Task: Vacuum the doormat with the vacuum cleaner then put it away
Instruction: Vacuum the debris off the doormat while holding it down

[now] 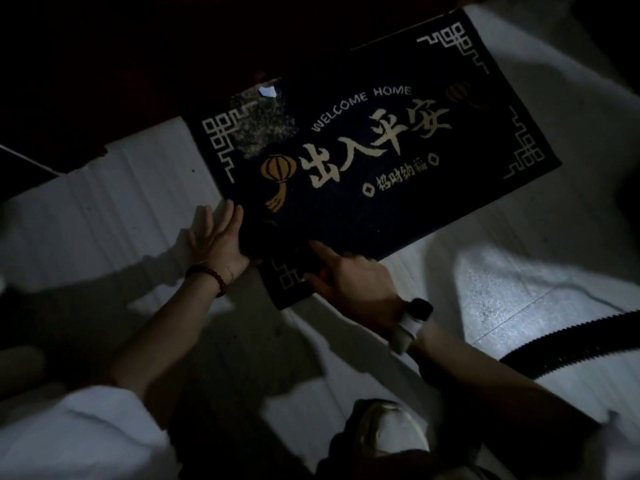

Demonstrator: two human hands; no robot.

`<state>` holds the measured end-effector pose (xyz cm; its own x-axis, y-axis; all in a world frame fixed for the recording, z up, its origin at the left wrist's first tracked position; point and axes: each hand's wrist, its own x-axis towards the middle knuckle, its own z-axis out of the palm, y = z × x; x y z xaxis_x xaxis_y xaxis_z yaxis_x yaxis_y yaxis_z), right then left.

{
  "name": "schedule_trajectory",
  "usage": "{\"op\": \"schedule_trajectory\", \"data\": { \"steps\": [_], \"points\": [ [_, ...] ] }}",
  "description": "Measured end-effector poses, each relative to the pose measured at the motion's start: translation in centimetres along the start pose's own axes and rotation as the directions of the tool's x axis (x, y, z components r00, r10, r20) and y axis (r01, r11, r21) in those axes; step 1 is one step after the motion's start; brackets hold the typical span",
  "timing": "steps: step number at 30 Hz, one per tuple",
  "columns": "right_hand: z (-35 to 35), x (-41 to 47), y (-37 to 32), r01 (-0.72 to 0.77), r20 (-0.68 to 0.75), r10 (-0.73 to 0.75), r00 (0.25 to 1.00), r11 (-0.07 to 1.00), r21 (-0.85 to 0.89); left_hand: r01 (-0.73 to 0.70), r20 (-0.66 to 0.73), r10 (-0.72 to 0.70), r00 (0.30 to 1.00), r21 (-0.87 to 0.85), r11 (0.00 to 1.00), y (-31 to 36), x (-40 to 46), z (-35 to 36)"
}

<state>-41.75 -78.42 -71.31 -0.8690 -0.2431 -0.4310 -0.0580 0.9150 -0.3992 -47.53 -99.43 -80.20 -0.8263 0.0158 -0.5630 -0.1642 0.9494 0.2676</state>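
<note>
A dark doormat (374,147) with white "WELCOME HOME" lettering, large characters and orange lanterns lies askew on the pale floor. A patch of pale specks covers its far left part. My left hand (218,233) touches the mat's near left edge with straight fingers. My right hand (349,278) lies on the near corner, index finger stretched over the pile and thumb at the edge. A ribbed black vacuum hose (568,341) crosses the floor at the right. The vacuum cleaner's body is out of view.
The scene is dim. A dark door or threshold (104,81) fills the far left beyond the mat. Pale floor tiles (519,278) catch light at the right. My shoe (384,431) stands at the bottom middle.
</note>
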Motion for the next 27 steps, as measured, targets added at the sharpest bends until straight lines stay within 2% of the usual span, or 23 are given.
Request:
{"op": "schedule_trajectory", "data": {
  "steps": [4,8,14,17,20,23,27],
  "points": [
    [-1.3,3.5,-0.6,-0.005,-0.041,0.004,0.999,1.000,-0.014,0.011,-0.050,-0.015,0.999,-0.084,0.996,-0.2,0.3,0.4],
    [-2.1,5.1,0.0,-0.016,-0.119,0.015,0.993,1.000,-0.009,0.020,-0.035,-0.021,0.999,-0.040,0.999,-0.1,0.3,0.4],
    [-2.8,7.6,-1.3,-0.061,-0.116,0.068,0.991,0.996,0.058,0.022,-0.027,-0.023,0.999,-0.029,0.999,0.1,0.2,0.2],
    [-2.3,4.8,0.2,-0.069,-0.111,0.073,0.991,0.997,0.036,0.033,0.005,-0.033,0.999,0.010,0.999,0.2,0.0,0.1],
    [-1.1,-0.5,2.7,-0.047,-0.041,0.048,0.998,0.999,0.023,0.038,0.031,-0.038,0.999,-0.002,0.999,0.2,0.1,0.1],
    [-0.5,-3.6,3.9,-0.084,0.013,0.084,0.996,0.996,-0.025,0.040,0.037,-0.041,0.998,0.029,0.999,0.3,0.1,-0.1],
    [-1.5,0.1,2.6,-0.066,-0.103,0.072,0.992,0.996,0.061,0.044,0.032,-0.047,0.998,0.073,0.996,0.6,0.2,-0.2]
  ]
}}
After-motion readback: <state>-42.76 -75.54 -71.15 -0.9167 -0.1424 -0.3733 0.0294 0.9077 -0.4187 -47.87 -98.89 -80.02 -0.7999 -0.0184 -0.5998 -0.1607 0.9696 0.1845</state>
